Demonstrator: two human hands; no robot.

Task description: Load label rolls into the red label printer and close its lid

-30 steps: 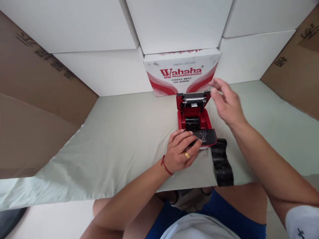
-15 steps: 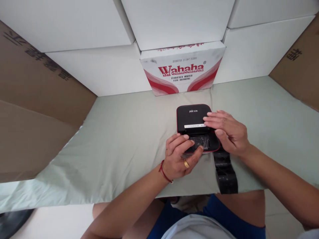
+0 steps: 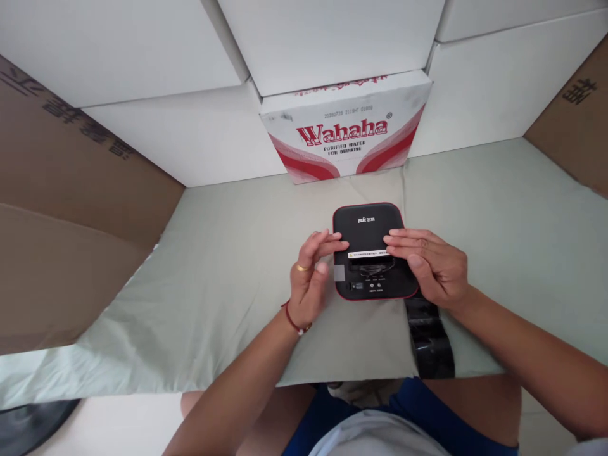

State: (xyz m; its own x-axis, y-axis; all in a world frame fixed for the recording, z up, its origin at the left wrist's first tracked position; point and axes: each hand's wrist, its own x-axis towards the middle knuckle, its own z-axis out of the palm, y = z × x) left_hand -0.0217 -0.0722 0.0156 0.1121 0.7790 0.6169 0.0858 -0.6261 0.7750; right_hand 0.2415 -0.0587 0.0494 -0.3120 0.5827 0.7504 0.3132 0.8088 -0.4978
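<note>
A small black printer (image 3: 368, 234) with rounded corners and a red rim lies flat on the cloth-covered table, its lid down. A white label strip runs across its middle, above a dark slot with something shiny in it. Small icons and a grey patch show near its front edge. My left hand (image 3: 313, 272) has its fingers stretched out, the tips touching the printer's left side. My right hand (image 3: 434, 263) lies with straight fingers over the right side of the lid. From beneath that side, a strip of black tape (image 3: 431, 342) runs to the table's front edge.
A white and red Wahaha carton (image 3: 349, 139) stands behind the printer, against stacked white boxes (image 3: 175, 142). Brown cardboard walls the left (image 3: 71, 190) and right (image 3: 570, 114) sides. Green cloth (image 3: 228, 285) covers the table, whose front edge is near my lap.
The printer's lid has come down over its front compartment. My left hand has moved off that compartment to the left side. My right hand has stayed on the right side.
</note>
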